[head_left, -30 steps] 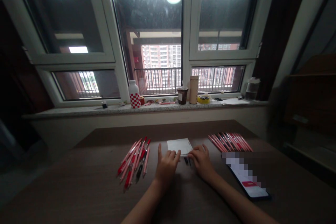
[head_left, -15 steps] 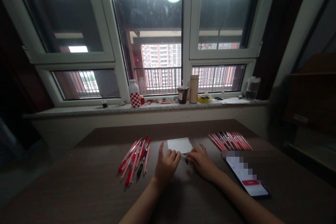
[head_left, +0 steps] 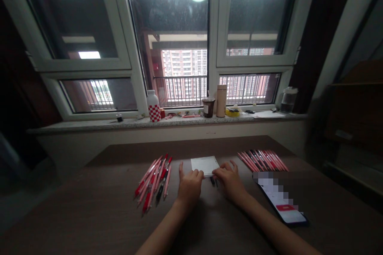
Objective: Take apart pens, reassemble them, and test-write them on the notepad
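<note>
My left hand [head_left: 190,186] and my right hand [head_left: 229,179] face each other over the table, fingers curled and little fingers raised. Between their fingertips they pinch a thin pale pen-like tube [head_left: 207,175], mostly hidden by the fingers. Just behind it lies a small white notepad [head_left: 205,164] with holes along its right part. Small black pieces [head_left: 212,181], too small to name, rest on the table beside my right fingertips. Left of my left hand is a loose heap of pink, red and black pens [head_left: 154,183]. More pens [head_left: 263,160] lie side by side at the right.
A phone [head_left: 295,216] with a lit screen lies right of my right forearm on the brown table [head_left: 119,223]. On the windowsill stand a checkered bottle [head_left: 154,106], a brown cup [head_left: 208,107], a tan flask [head_left: 221,101], yellow tape [head_left: 232,112] and a clear jug [head_left: 289,100].
My left fingers have drawn slightly left and down, and the right hand has shifted slightly. More of the pale tube and the black pieces shows. Pens and phone stay put.
</note>
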A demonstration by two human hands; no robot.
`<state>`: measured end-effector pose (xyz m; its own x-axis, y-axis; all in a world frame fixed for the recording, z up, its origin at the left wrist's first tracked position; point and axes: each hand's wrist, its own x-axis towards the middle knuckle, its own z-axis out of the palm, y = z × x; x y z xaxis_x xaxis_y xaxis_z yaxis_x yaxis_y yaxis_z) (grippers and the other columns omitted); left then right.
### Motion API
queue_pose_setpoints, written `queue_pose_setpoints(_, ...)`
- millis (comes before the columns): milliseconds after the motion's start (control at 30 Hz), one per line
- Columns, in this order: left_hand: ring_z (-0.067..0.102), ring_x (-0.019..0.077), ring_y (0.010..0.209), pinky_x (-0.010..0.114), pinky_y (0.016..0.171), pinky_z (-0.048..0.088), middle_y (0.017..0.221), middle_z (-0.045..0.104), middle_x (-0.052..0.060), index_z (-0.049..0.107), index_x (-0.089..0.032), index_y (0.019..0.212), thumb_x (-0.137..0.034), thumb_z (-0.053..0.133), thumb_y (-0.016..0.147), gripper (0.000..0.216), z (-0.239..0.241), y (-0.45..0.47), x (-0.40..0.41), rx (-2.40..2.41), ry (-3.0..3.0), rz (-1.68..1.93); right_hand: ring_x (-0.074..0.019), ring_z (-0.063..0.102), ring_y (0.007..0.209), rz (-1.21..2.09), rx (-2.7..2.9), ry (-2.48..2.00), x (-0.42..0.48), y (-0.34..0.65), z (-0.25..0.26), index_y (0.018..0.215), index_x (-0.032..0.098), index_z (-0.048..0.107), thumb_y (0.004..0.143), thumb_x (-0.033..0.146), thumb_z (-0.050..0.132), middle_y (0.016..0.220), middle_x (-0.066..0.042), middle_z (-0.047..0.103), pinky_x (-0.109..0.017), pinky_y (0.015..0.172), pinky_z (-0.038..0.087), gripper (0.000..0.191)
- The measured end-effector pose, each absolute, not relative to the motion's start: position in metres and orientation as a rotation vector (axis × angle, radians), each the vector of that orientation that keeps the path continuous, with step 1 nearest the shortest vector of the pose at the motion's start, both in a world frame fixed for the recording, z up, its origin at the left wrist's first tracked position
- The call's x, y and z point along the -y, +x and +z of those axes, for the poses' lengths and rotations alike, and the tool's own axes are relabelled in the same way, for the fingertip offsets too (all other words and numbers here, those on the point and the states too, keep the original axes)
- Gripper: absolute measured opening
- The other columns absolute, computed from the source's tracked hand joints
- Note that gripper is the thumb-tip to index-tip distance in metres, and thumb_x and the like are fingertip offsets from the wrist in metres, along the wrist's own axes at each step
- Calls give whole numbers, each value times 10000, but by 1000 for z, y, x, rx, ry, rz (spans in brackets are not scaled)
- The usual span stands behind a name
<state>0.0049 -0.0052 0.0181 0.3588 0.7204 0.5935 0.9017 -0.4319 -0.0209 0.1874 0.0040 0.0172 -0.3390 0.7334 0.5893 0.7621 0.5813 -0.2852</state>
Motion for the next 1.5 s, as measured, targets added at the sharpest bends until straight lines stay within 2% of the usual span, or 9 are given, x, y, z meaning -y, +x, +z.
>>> queue_pose_setpoints(167,598,165,778,637,1093,16,781,645,-18,597,-227,837,-227,414,921,202,23,5,8,1459,-2233,-710,-234,528,1011,-76,2124,-1180,-5,189,15,975,295,654,881,239,545,878,2,712,-554,1076,63,154)
queue_pose_setpoints(333,595,168,799,657,1083,31,797,648,-17,601,-232,865,-250,428,922,183,22,4,10,1488,-2212,-704,-240,529,1025,-64,2133,-1186,-5,194,15,1169,293,585,885,328,551,954,-17,698,-564,1083,85,289)
queue_pose_setpoints(567,597,173,820,670,1076,31,812,653,-20,608,-242,865,-268,483,899,132,16,4,10,1526,-2222,-745,-214,541,967,-37,2123,-1181,-5,193,15,915,257,642,915,260,485,844,-1,690,-558,1086,101,157)
queue_pose_setpoints(767,610,175,858,661,1081,34,839,661,-23,620,-254,892,-276,530,878,94,11,4,9,1623,-2243,-779,-199,540,984,34,2098,-1153,-4,193,13,965,244,611,870,213,546,923,0,671,-541,1098,107,119)
queue_pose_setpoints(933,617,175,895,658,1088,55,872,671,-40,621,-280,927,-262,516,884,115,11,2,8,1652,-2235,-812,-211,539,1008,1,2103,-1207,-3,194,11,1132,257,577,906,288,508,976,-24,674,-562,1087,125,238)
queue_pose_setpoints(1033,617,177,907,656,1090,49,884,675,-38,622,-283,934,-265,509,888,123,12,2,10,1674,-2240,-823,-209,539,998,-33,2129,-1240,-4,195,10,1033,273,621,931,272,452,919,-11,677,-567,1082,129,198)
queue_pose_setpoints(1167,615,181,918,653,1091,32,886,675,-30,622,-276,936,-269,517,884,117,13,2,11,1702,-2266,-827,-214,531,1008,-24,2140,-1230,-4,196,10,941,260,629,917,255,473,920,-12,667,-566,1081,129,158)
queue_pose_setpoints(1367,613,184,930,653,1090,23,891,672,-28,620,-274,928,-263,523,877,110,11,1,8,1719,-2274,-849,-200,531,1017,17,2107,-1219,-5,196,9,937,258,618,889,242,514,945,-2,657,-537,1097,119,116)
queue_pose_setpoints(1500,611,180,923,649,1091,37,883,669,-31,625,-279,929,-259,524,873,117,10,1,9,1724,-2273,-858,-214,528,1024,27,2089,-1222,-6,197,8,1037,262,602,887,302,533,979,-19,650,-546,1091,131,170)
